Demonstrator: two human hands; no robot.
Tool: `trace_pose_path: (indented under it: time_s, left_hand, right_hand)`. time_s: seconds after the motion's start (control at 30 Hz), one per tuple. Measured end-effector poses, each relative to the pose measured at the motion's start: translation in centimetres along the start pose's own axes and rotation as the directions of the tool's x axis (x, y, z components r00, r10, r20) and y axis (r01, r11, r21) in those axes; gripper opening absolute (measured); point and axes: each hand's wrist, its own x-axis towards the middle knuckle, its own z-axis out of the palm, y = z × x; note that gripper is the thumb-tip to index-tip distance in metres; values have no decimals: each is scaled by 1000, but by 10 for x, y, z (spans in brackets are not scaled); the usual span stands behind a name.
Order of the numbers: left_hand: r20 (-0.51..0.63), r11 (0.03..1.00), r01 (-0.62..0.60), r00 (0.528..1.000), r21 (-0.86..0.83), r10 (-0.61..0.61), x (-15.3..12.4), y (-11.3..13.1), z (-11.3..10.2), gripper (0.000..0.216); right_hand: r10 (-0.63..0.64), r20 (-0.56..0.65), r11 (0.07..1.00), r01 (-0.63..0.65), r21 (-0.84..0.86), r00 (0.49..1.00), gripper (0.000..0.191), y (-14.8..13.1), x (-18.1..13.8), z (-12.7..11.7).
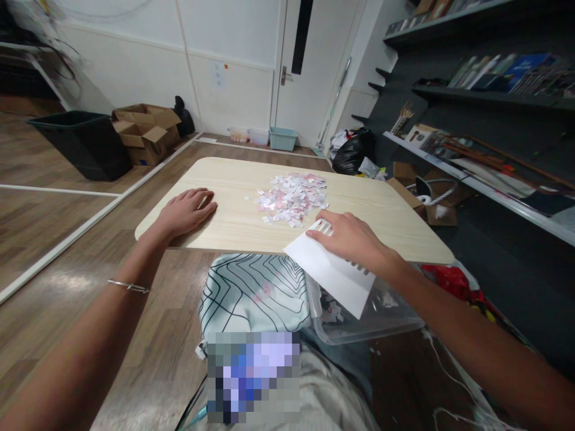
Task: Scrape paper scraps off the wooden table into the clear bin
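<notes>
The left hand [186,211] lies flat on the pale wooden table [224,179], palm down and fingers loosely spread. It holds nothing, and from where I stand it looks like a brace to steady the low tabletop. A thin bracelet [129,286] sits on that forearm. The right hand [353,239] is at the near edge, fingers together and laid over a white card [335,278] with a slotted, comb-like upper edge. The thumb is hidden, so I cannot tell whether it clamps the card from beneath. The card slopes down off the table edge and over a clear plastic tub [381,317], which is tucked just under the edge and has a few bits already lying in it. That placement seems meant to make the card a ramp into the tub. The heap of small pink and white paper scraps [291,197] lies mid-table, just beyond the card's teeth and near the right fingertips. A line-patterned cushion [251,293] rests beside the tub, against the table's near edge.
</notes>
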Motion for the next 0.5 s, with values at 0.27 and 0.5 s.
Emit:
trace_pose_path:
  time_s: [0.27, 0.5]
  left_hand:
    - [3, 1000, 0, 1000, -8, 0, 0, 1, -2, 73]
    - [6, 1000, 12, 1000, -7, -12, -1, 3, -3, 72]
  right_hand:
    - [-16, -68, 997, 10, -79, 998, 53, 2, -19, -33]
    - [145, -89, 961, -162, -225, 985, 55, 81, 12, -35]
